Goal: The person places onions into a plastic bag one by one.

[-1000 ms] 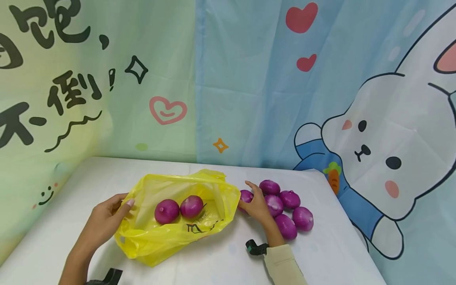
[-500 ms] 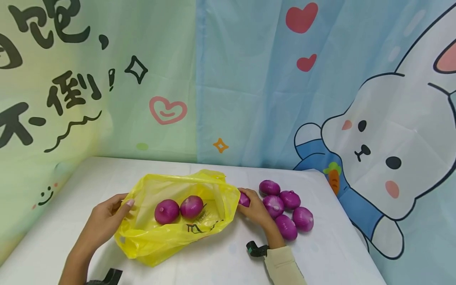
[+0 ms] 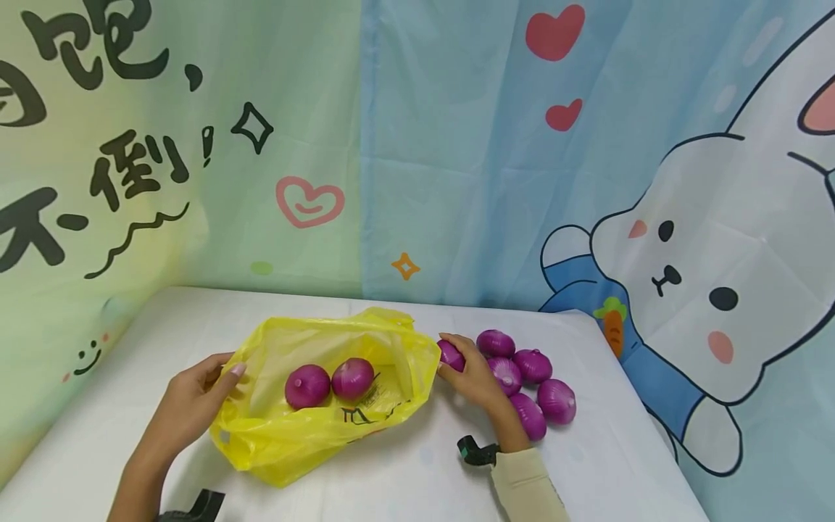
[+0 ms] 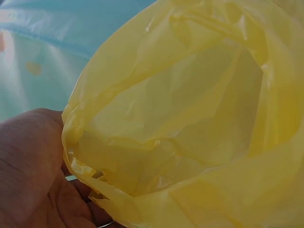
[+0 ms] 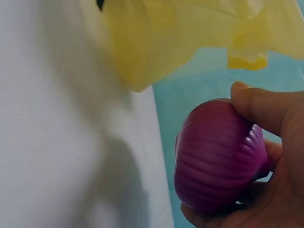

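The left hand point(image 3: 192, 400) pinches one edge of a yellow bag point(image 3: 280, 451) on the worktop point(image 3: 378, 486), two onions point(image 3: 308, 386) inside, while the right hand point(image 3: 475, 375) grips another onion point(image 5: 218, 159) just outside its opposite side, so bagging seems the current step, the next move likely calling for lifting over the rim.

Over the right rim of the yellow bag point(image 3: 280, 446) there is open air for my right hand point(image 3: 479, 380) and its gripped onion point(image 5: 218, 156) to pass into the gaping mouth, but a pair of onions point(image 3: 308, 386) fills the middle inside, and my left hand point(image 3: 198, 395) blocks the left rim. Well right of the bag, five loose onions point(image 3: 505, 375) crowd the way, while the counter point(image 3: 391, 482) in front of it lies bare between my forearms.
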`<state>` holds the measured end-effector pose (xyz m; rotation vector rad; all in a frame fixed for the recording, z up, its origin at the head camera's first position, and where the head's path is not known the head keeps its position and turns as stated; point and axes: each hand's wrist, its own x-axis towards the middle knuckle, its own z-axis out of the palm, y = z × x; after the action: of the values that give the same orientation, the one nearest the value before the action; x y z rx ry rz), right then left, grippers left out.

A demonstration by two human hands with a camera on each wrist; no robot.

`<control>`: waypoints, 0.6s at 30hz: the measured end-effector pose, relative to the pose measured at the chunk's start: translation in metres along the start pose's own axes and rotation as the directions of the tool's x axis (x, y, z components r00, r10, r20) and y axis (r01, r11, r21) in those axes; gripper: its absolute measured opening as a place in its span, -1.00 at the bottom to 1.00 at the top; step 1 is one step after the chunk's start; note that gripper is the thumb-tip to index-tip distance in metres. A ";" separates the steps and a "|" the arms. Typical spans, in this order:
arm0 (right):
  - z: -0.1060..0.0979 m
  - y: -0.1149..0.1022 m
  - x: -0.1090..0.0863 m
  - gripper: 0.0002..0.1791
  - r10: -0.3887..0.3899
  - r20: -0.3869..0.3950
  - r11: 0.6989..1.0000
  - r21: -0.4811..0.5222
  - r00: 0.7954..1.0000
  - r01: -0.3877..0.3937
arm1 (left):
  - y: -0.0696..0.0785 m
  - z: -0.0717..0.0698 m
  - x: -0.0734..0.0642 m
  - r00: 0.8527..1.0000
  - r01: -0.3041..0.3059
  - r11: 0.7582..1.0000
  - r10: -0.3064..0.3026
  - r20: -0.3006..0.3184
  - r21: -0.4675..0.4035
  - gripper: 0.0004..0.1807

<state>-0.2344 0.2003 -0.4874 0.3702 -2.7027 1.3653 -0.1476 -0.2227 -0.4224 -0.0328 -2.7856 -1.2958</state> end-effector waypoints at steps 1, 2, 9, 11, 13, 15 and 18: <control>-0.002 -0.001 0.001 -0.35 -0.011 -0.004 1.000 0.002 1.000 0.012 | 0.000 0.000 0.000 1.000 0.005 1.000 -0.005 0.003 -0.004 -0.39; -0.004 -0.003 0.001 -0.35 -0.017 -0.006 1.000 0.007 1.000 0.017 | 0.000 0.001 0.000 1.000 0.007 1.000 -0.007 0.006 -0.007 -0.39; -0.015 -0.011 0.002 -0.36 -0.012 -0.013 1.000 0.010 1.000 0.012 | 0.002 0.004 0.000 1.000 0.008 1.000 -0.008 0.007 -0.006 -0.38; -0.018 -0.013 0.002 -0.37 0.002 -0.011 1.000 0.010 1.000 -0.002 | 0.003 0.005 0.000 1.000 0.000 1.000 0.000 0.002 -0.004 -0.39; -0.022 -0.017 0.001 -0.37 0.009 -0.013 1.000 0.010 1.000 -0.009 | 0.003 0.005 0.000 1.000 -0.003 1.000 0.003 0.000 -0.004 -0.40; -0.025 -0.021 0.001 -0.37 0.022 -0.015 1.000 0.014 1.000 -0.022 | 0.003 0.005 0.000 1.000 -0.004 1.000 0.004 0.003 -0.008 -0.40; -0.029 -0.029 0.000 -0.36 0.034 -0.006 0.999 0.021 0.999 -0.034 | 0.003 0.005 0.001 1.000 0.003 1.000 -0.003 0.012 -0.012 -0.39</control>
<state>-0.2283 0.2072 -0.4478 0.3220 -2.7037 1.4023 -0.1483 -0.2168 -0.4229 -0.0380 -2.7889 -1.3178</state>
